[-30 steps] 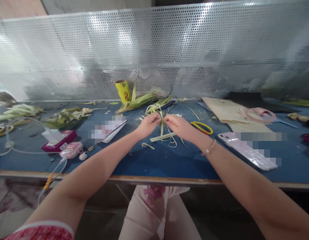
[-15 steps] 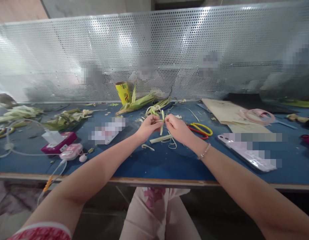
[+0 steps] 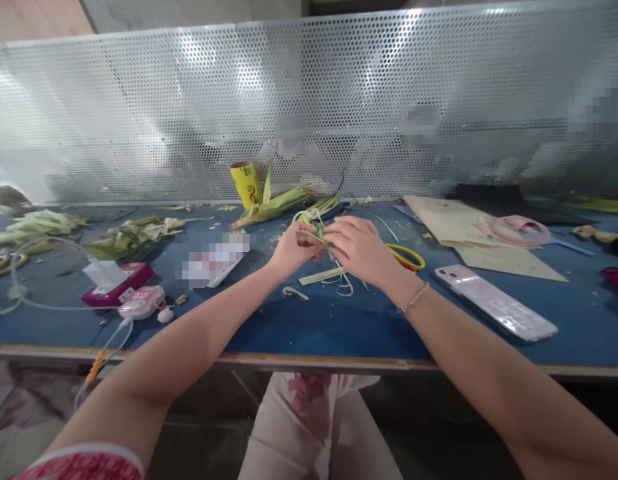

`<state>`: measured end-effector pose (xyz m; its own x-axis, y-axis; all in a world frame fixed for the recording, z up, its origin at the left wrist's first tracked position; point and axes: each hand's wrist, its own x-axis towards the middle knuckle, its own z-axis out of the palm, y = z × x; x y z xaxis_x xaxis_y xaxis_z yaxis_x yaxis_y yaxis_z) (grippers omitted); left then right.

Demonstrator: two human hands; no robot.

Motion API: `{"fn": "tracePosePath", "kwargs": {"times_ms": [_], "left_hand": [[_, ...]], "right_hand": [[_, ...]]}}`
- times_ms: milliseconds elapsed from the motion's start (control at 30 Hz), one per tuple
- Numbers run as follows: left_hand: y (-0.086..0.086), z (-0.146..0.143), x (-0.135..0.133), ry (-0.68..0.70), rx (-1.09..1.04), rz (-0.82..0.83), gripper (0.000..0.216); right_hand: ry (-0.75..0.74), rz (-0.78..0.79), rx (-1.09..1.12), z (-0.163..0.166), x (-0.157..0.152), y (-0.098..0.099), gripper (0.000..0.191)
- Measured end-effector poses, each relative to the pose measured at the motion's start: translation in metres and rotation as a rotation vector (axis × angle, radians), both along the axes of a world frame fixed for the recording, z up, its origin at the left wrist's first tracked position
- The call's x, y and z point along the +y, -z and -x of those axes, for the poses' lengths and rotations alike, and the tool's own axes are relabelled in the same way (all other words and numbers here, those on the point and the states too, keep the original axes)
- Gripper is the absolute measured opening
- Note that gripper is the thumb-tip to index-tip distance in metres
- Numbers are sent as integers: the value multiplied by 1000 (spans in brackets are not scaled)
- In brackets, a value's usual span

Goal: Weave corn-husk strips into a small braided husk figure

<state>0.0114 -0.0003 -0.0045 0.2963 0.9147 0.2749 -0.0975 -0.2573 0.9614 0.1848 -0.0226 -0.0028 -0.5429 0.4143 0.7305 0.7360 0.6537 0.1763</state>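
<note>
A: L to R, quick. Far L of table (image 3: pixel 309 323)?
B: Pale husk heap (image 3: pixel 36 222), white cable, pink box (image 3: pixel 116 280), small pink gadget (image 3: pixel 141 301) w/ cord over front edge. More husks (image 3: pixel 133 232) just behind, nearer centre.
A: Centre, at back?
B: Yellow roll (image 3: pixel 246 183) upright vs. perforated metal screen (image 3: pixel 139 100); green corn leaves (image 3: pixel 276 203) lying beside it.
A: Hands?
B: Raised a little above table, mid-frame, touching each other. First left hand (image 3: pixel 293 250): thumb + fingers pinched tight on leaf strips (image 3: pixel 313 230). Then right hand (image 3: pixel 361 248): back to camera, fingers bent over same bunch, closed on it from other side. Fingertips mostly hidden, tho.
A: Strips themselves?
B: Thin, pale green, a few ends curling out above L thumb. Right between both hands, just in front of the corn leaves. Loose offcuts (image 3: pixel 331 275) flat on table below.
A: Handling?
B: Prob. v. light, limp, fibrous. Likely to split lengthwise or slip if pulled hard. Best taken close to the bunched part, pads flat, not at the floppy ends.
A: R of hands?
B: Yellow-handled scissors (image 3: pixel 419 260) just beside R wrist, phone (image 3: pixel 493 303) near forearm, brown paper (image 3: pixel 463 230) w/ pink ring (image 3: pixel 491 227) on it, further back.
</note>
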Motion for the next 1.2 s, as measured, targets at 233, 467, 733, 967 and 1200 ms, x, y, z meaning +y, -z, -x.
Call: {"fn": "tracePosePath", "kwargs": {"times_ms": [233,467,733,967,1200], "left_hand": [[-1,-2,-4,-10,11,0,43],[2,-2,0,6,64,73,17],[1,-2,-3,73,215,47,21],[-2,-1,-10,282,-60,204,29],[-1,1,-7,349,-213,212,23]], "right_hand": [[93,51,-92,-3,5,1,13],[158,156,-127,0,1,-2,18],[68,536,109,3,0,0,13],[-108,593,296,7,1,3,14],[-208,628,424,8,-2,1,13]]}}
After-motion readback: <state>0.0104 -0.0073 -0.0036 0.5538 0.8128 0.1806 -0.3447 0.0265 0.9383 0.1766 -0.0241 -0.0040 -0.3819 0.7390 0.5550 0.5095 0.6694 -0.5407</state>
